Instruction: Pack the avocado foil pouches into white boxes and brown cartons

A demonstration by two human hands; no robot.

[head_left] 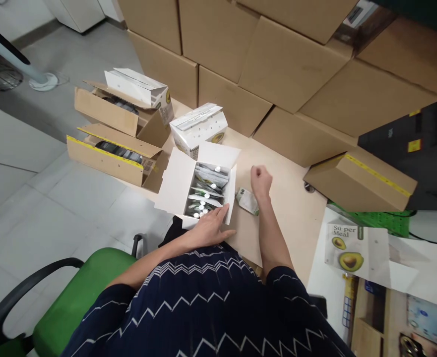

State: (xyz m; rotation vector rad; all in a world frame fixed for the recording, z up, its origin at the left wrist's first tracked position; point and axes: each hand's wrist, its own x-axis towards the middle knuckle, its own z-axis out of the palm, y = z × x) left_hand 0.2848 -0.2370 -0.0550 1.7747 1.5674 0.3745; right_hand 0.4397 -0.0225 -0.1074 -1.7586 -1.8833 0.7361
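An open white carton [233,186] stands on the table in front of me, its flaps spread. Inside it, several flat pouches [213,173] with white caps are packed in rows. My left hand [211,227] lies at the carton's near edge, fingers stretched, the fingertips touching its rim. Over the table to the right, my right hand [262,182] is curled into a fist; nothing shows in it. Beside that wrist, a single pouch [247,201] lies flat on the table, partly hidden by my forearm.
A white carton marked "Su-per Meal" [199,126] stands behind the open one. Two open brown boxes [104,158] sit at the left, with another white carton [136,87] behind. Stacked brown boxes [221,99] line the back. A green chair [88,297] is at lower left.
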